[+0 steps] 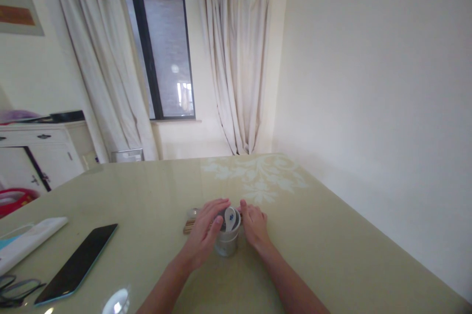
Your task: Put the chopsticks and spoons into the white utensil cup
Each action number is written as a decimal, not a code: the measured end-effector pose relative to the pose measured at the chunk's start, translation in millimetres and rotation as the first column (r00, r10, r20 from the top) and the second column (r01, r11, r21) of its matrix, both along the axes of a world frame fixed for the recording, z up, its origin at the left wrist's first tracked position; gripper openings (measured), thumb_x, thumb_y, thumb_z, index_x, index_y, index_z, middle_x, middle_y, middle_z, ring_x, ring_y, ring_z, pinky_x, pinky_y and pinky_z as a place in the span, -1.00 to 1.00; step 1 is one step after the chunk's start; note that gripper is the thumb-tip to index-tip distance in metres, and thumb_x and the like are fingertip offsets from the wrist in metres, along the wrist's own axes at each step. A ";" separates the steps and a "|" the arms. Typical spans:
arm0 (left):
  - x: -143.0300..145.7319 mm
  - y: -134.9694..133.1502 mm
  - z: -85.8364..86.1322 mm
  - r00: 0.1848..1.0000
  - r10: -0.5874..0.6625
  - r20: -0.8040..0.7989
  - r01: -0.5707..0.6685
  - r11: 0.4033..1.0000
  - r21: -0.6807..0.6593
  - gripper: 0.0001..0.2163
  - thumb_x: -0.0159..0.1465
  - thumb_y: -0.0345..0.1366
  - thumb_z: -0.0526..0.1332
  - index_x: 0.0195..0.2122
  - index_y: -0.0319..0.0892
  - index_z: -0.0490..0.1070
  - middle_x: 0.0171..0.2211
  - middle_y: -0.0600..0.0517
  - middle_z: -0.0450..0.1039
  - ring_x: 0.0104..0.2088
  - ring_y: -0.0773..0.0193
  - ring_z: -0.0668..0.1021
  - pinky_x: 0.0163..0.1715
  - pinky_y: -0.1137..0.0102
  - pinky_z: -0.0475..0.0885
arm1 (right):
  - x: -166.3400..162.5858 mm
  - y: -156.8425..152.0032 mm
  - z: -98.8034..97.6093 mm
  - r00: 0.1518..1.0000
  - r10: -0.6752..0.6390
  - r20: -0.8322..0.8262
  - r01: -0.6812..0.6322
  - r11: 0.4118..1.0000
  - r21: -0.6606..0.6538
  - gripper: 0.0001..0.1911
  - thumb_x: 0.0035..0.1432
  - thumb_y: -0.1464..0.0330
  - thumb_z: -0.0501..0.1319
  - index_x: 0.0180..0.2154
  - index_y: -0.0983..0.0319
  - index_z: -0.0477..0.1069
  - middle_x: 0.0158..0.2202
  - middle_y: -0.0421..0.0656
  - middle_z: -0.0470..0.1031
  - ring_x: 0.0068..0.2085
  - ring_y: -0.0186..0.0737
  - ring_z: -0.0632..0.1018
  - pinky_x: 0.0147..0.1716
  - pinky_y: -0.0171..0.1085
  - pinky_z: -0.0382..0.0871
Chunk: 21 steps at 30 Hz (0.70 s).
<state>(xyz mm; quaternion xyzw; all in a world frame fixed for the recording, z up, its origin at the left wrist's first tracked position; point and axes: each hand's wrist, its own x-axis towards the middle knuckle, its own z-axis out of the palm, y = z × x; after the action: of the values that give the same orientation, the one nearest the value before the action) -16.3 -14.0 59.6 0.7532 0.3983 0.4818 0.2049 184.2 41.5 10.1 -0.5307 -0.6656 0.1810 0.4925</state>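
On the table stands a small light-grey cup (pixel 226 246), with a white ceramic spoon (pixel 230 218) bearing a blue mark upright in its mouth. My left hand (pixel 203 233) is at the cup's left side, fingers stretched forward past the rim and thumb apart near the spoon. At the right rim, my right hand (pixel 255 222) has its fingers loosely bent and a fingertip close to the cup; whether it touches is unclear. A striped wooden mat (pixel 189 227) shows behind the left hand, partly hidden. Beside it lies a small clear round object (pixel 192 212).
Left on the table are a black tablet or phone (pixel 79 262), a white power strip-like bar (pixel 35 242) and eyeglasses (pixel 22 290). A wall (pixel 376 107) runs along the table's right edge. Behind stand curtains (pixel 236 58), a window (pixel 167 53) and a white cabinet (pixel 55 151).
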 end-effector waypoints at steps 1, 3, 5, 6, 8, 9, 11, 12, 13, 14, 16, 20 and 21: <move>4.4 -3.1 1.1 0.999 -0.023 -0.033 0.023 1.000 -0.013 -0.64 0.50 -0.08 0.09 0.19 0.07 0.57 0.28 -0.09 0.51 0.31 -0.02 0.46 0.37 0.03 0.27 | -0.4 0.2 -0.7 1.000 -0.017 0.007 0.017 1.000 -0.008 -0.12 0.40 -0.30 -0.17 -0.43 0.08 0.68 -0.35 -0.02 0.71 -0.18 0.06 0.67 -0.08 -0.03 0.46; 9.2 -5.6 1.4 0.996 -0.023 -0.084 0.021 0.999 -0.026 -0.67 0.49 -0.09 0.12 0.09 0.06 0.64 0.28 -0.09 0.51 0.29 -0.05 0.47 0.35 0.01 0.28 | -1.1 0.0 -0.2 1.000 -0.027 0.012 0.027 0.999 -0.032 -0.12 0.37 -0.33 -0.16 -0.44 0.09 0.66 -0.36 0.00 0.68 -0.19 0.09 0.66 -0.08 -0.02 0.46; 9.6 -5.2 0.4 0.994 0.007 -0.107 -0.007 1.000 -0.005 -0.69 0.49 -0.11 0.12 0.00 0.05 0.68 0.23 -0.10 0.55 0.25 -0.06 0.51 0.32 0.02 0.32 | -1.5 -1.3 4.0 1.000 -0.002 -0.020 0.001 0.999 -0.048 -0.10 0.36 -0.34 -0.18 -0.40 0.10 0.68 -0.33 0.02 0.68 -0.15 0.12 0.66 -0.05 0.02 0.45; 9.0 -4.7 0.0 0.994 0.020 -0.111 -0.018 1.000 0.019 -0.69 0.49 -0.13 0.12 -0.03 0.04 0.69 0.19 -0.10 0.58 0.23 -0.06 0.52 0.31 0.02 0.33 | -1.5 -2.5 7.5 0.998 0.018 -0.056 -0.021 0.999 -0.042 -0.09 0.36 -0.34 -0.18 -0.36 0.11 0.69 -0.29 0.02 0.69 -0.12 0.13 0.66 -0.02 0.04 0.46; 7.9 -4.6 0.0 0.993 0.046 -0.109 -0.039 0.997 0.064 -0.70 0.49 -0.16 0.13 -0.09 0.03 0.71 0.13 -0.11 0.62 0.21 -0.06 0.54 0.28 0.05 0.35 | -1.5 -6.5 16.7 0.986 0.067 -0.151 -0.067 0.998 0.006 -0.12 0.38 -0.32 -0.17 -0.23 0.13 0.70 -0.18 0.02 0.69 -0.03 0.12 0.65 0.05 0.04 0.46; 7.9 -5.1 0.6 0.993 0.059 -0.102 -0.051 0.996 0.077 -0.70 0.48 -0.17 0.14 -0.11 0.03 0.71 0.10 -0.11 0.62 0.20 -0.07 0.54 0.26 0.07 0.37 | -1.6 -9.4 21.7 0.975 0.104 -0.197 -0.098 0.994 0.038 -0.16 0.40 -0.29 -0.15 -0.17 0.13 0.69 -0.14 0.00 0.69 0.00 0.09 0.64 0.08 0.02 0.46; 9.0 -7.0 2.9 0.993 0.074 -0.094 -0.068 0.995 0.068 -0.73 0.47 -0.16 0.17 -0.14 0.02 0.71 0.08 -0.13 0.61 0.18 -0.07 0.55 0.22 0.10 0.41 | -2.3 -16.6 30.6 0.942 0.204 -0.265 -0.188 0.979 0.084 -0.25 0.46 -0.22 -0.10 -0.09 0.13 0.67 -0.10 -0.04 0.68 -0.03 0.01 0.64 0.04 -0.04 0.49; 9.9 -8.1 4.5 0.993 0.076 -0.096 -0.071 0.996 0.052 -0.74 0.46 -0.14 0.18 -0.14 0.02 0.71 0.08 -0.14 0.59 0.18 -0.07 0.54 0.20 0.11 0.42 | -3.1 -20.6 34.0 0.920 0.260 -0.293 -0.242 0.965 0.097 -0.29 0.48 -0.19 -0.09 -0.07 0.13 0.65 -0.11 -0.05 0.67 -0.07 -0.02 0.65 0.00 -0.08 0.51; 10.8 -9.1 6.2 0.992 0.074 -0.099 -0.071 0.997 0.035 -0.75 0.45 -0.13 0.20 -0.15 0.01 0.70 0.08 -0.14 0.57 0.18 -0.07 0.54 0.19 0.12 0.42 | -4.3 -24.5 36.5 0.896 0.317 -0.310 -0.298 0.948 0.109 -0.32 0.49 -0.16 -0.07 -0.05 0.13 0.64 -0.11 -0.06 0.67 -0.09 -0.05 0.65 -0.02 -0.11 0.53; 11.6 -9.8 7.8 0.992 0.073 -0.100 -0.071 0.997 0.022 -0.75 0.45 -0.11 0.21 -0.16 0.01 0.70 0.08 -0.14 0.56 0.17 -0.06 0.53 0.19 0.12 0.42 | -5.7 -28.0 38.0 0.874 0.370 -0.316 -0.350 0.929 0.120 -0.36 0.50 -0.14 -0.04 -0.03 0.14 0.63 -0.10 -0.07 0.68 -0.08 -0.06 0.65 -0.03 -0.12 0.53; 12.3 -10.1 10.1 0.993 0.071 -0.090 -0.071 0.997 0.006 -0.75 0.44 -0.08 0.21 -0.18 0.00 0.68 0.05 -0.13 0.55 0.14 -0.04 0.54 0.18 0.12 0.42 | -9.0 -33.1 38.7 0.841 0.452 -0.296 -0.429 0.892 0.144 -0.41 0.49 -0.12 0.03 0.01 0.14 0.62 -0.05 -0.05 0.67 -0.02 -0.05 0.65 0.01 -0.13 0.52; 10.3 -7.6 10.5 0.998 0.056 -0.042 -0.056 0.998 -0.005 -0.72 0.46 -0.07 0.19 -0.21 -0.05 0.65 -0.06 -0.10 0.55 0.02 0.07 0.56 0.07 0.20 0.47 | -13.4 -35.4 36.4 0.828 0.503 -0.247 -0.480 0.864 0.149 -0.50 0.46 -0.07 0.14 0.08 0.13 0.59 0.03 -0.03 0.66 0.05 -0.03 0.64 0.05 -0.13 0.50; 9.5 -6.9 10.1 0.998 0.048 -0.037 -0.048 0.999 -0.004 -0.72 0.47 -0.07 0.19 -0.22 -0.06 0.64 -0.07 -0.09 0.55 0.00 0.09 0.56 0.05 0.22 0.47 | -13.7 -35.1 35.9 0.829 0.502 -0.245 -0.481 0.865 0.145 -0.52 0.46 -0.06 0.16 0.08 0.13 0.59 0.03 -0.04 0.66 0.05 -0.03 0.64 0.05 -0.13 0.50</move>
<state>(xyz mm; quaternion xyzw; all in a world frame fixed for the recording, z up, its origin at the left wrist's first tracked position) -6.9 -20.9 69.7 0.7518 0.4209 0.4716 0.1877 170.6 6.4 46.0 -0.2920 -0.7113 0.3475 0.5368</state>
